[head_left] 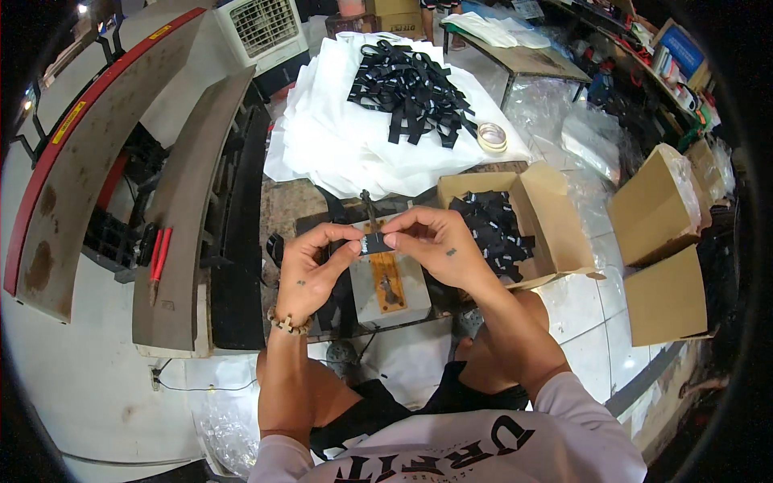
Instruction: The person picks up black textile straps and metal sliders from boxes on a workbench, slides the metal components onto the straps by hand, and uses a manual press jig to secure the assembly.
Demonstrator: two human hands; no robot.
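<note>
A short black fabric strip (375, 243) with pale lettering is stretched level between my two hands. My left hand (314, 270) pinches its left end between thumb and fingertips. The other end is pinched the same way by my right hand (439, 248). Just below the strip stands a small bench device with a white block base (413, 296), a yellow-brown plate (390, 282) and a dark upright metal part (369, 208) behind my fingers. The strip partly covers the device. Close to my right hand, an open cardboard box (555, 221) holds many folded black strips (493, 233).
Beyond the device, a heap of black straps (411, 88) and a tape roll (492, 138) lie on stacked white sheets (310, 137). Red-handled pliers (160, 262) rest on a brown board (173, 201) at left. More open cartons (664, 282) stand at right.
</note>
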